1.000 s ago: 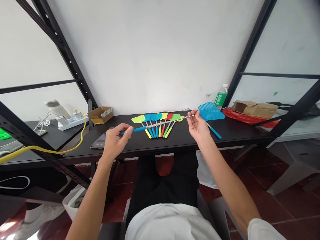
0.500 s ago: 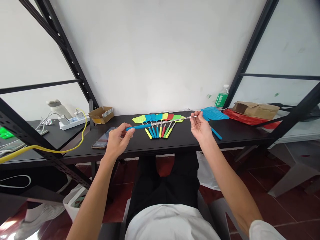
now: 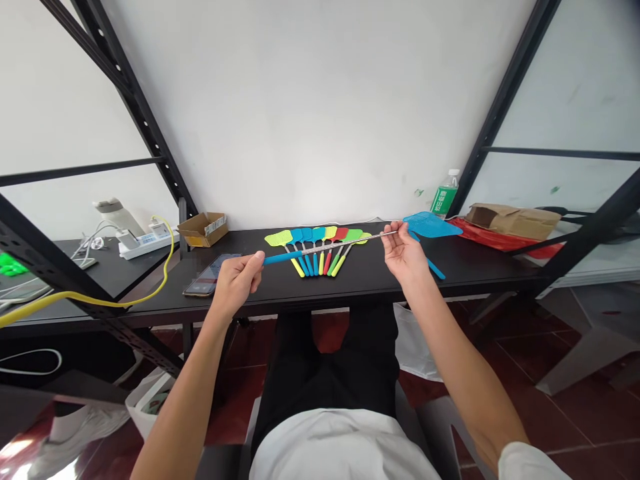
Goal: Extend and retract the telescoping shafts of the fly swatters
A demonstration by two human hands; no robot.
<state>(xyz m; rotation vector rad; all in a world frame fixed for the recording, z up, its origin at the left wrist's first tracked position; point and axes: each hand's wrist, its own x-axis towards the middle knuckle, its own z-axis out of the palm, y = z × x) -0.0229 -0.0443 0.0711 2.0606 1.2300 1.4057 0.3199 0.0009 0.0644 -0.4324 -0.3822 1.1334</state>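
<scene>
A blue fly swatter with a long metal rod is stretched between my two hands above the table. My left hand is wrapped round the end of its blue handle. With fingers and thumb pinched, my right hand grips the rod close to the blue mesh head. Behind the rod, several fly swatters in yellow, blue, red and green lie fanned out on the black table. Another blue handle rests on the table behind my right wrist; the rest of it is mostly hidden.
A phone and a small open cardboard box are on the left. At the back right stands a bottle with a green label, beside a brown paper bag on red plastic. A yellow cable crosses the left side by a power strip.
My left hand has slid back toward the handle's end and closed into a full fist round it. The swatter has shifted slightly right, its head turning to a flatter angle.
</scene>
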